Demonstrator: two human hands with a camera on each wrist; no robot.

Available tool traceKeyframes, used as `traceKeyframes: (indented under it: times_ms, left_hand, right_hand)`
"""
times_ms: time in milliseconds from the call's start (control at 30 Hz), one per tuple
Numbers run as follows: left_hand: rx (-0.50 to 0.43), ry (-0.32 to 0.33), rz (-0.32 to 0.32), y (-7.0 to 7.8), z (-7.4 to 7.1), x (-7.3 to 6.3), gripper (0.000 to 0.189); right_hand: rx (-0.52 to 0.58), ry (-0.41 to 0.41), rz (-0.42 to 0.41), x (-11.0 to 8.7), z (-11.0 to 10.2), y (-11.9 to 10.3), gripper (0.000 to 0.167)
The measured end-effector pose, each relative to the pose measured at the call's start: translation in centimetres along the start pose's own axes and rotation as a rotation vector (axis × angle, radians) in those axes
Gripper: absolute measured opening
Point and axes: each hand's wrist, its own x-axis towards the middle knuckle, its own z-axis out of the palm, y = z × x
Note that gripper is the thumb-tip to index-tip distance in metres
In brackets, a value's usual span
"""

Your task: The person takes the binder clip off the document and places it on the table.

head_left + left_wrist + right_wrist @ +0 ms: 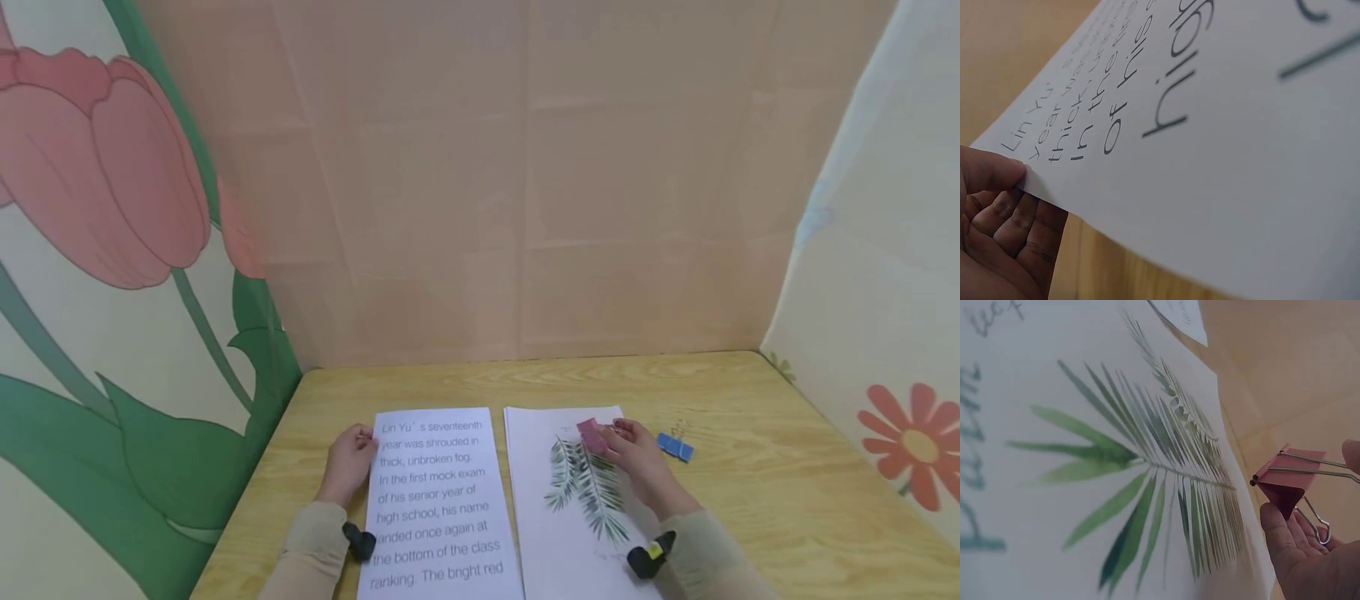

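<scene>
My left hand pinches the left edge of a white sheet printed with large black text, near its upper corner. In the left wrist view the thumb lies on top of that sheet, with the other fingers under it, and the edge is lifted and bowed. My right hand holds a pink binder clip over the top of a white sheet with a green palm leaf picture. Its thumb is at one wire handle and its fingers are beneath the clip. The clip's mouth faces the paper.
A blue binder clip with wire handles lies on the wooden table, right of the right hand. The two papers lie side by side with a narrow gap. A pink-beige backdrop stands behind, with flower-patterned panels at both sides.
</scene>
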Motion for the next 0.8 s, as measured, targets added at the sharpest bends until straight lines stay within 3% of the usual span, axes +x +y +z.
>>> traceKeyframes:
  times_ms: [400,800]
  left_hand:
    - [0.004,-0.003,-0.013,-0.3,0.1,0.1,0.011]
    - [0.01,-0.005,-0.039,-0.2,0.1,0.1,0.011]
  right_hand:
    - [0.0,0.028,-0.003,0.0,-1.2,0.9,0.079]
    - [-0.001,0.032,0.052,0.0,-1.8,1.3,0.084]
